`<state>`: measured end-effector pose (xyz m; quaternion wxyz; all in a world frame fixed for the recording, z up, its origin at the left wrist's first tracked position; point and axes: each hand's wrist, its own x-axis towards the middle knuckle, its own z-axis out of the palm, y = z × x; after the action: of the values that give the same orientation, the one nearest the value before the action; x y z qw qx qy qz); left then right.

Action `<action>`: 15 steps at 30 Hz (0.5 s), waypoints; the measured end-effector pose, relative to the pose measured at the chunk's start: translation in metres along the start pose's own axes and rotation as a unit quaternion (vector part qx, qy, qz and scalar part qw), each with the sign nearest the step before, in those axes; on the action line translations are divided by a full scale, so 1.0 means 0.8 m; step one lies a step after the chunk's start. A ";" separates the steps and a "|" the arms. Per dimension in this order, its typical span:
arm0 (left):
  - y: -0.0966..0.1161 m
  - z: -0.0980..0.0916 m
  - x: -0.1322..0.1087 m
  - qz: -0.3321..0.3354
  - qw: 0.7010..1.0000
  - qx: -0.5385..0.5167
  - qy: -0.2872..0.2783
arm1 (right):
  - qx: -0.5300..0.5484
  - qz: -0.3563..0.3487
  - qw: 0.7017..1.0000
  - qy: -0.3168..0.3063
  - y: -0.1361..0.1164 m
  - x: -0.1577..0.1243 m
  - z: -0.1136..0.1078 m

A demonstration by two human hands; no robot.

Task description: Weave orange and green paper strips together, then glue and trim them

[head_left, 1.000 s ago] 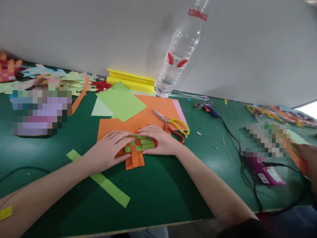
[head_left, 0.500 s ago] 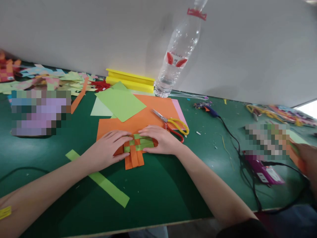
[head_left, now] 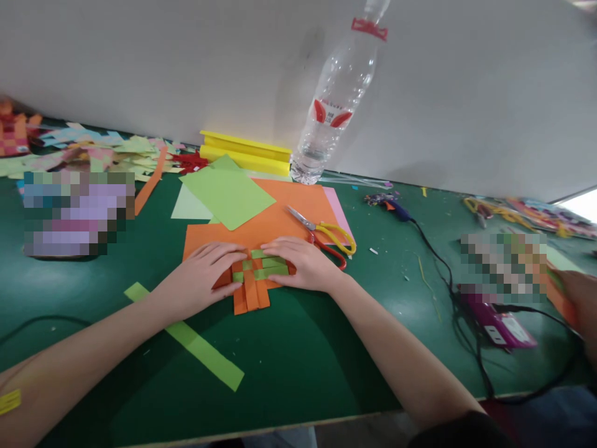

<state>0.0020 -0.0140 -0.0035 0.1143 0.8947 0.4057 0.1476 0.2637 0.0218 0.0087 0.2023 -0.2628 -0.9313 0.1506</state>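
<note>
Orange and green paper strips (head_left: 252, 292), woven into a small checkered piece, lie over the front edge of an orange sheet (head_left: 284, 199). My left hand (head_left: 205, 274) grips the weave's left side between thumb and fingers. On the right side, my right hand (head_left: 303, 264) does the same, its fingers curled over the green strip ends. Orange ends stick out towards me. Fingers hide both outer edges of the weave. Beyond my right hand lie scissors (head_left: 333, 236) with red and yellow handles. A loose green strip (head_left: 205, 354) passes under my left forearm.
Behind the sheets stand a clear bottle (head_left: 331, 106) and a folded yellow piece (head_left: 245, 152). Paper scraps (head_left: 112, 152) are heaped at the back left. A glue gun (head_left: 396, 208) trails its cable on the right. Another person's hand (head_left: 578, 292) is at the right edge.
The woven piece has shifted slightly away from me and a little left, with both hands still on it. The other things look unmoved.
</note>
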 end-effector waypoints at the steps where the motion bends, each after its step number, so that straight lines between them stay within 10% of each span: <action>1: -0.001 0.000 0.000 -0.002 1.000 0.001 0.000 | -0.002 -0.002 1.000 0.002 0.000 0.000 0.001; 15: 0.001 -0.004 0.002 -0.005 1.000 -0.012 -0.016 | -0.081 -0.035 0.996 0.027 0.001 0.000 0.003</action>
<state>0.0026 -0.0126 0.0001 0.1324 0.8934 0.4067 0.1376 0.2626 0.0221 0.0063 0.2104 -0.2492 -0.9434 0.0604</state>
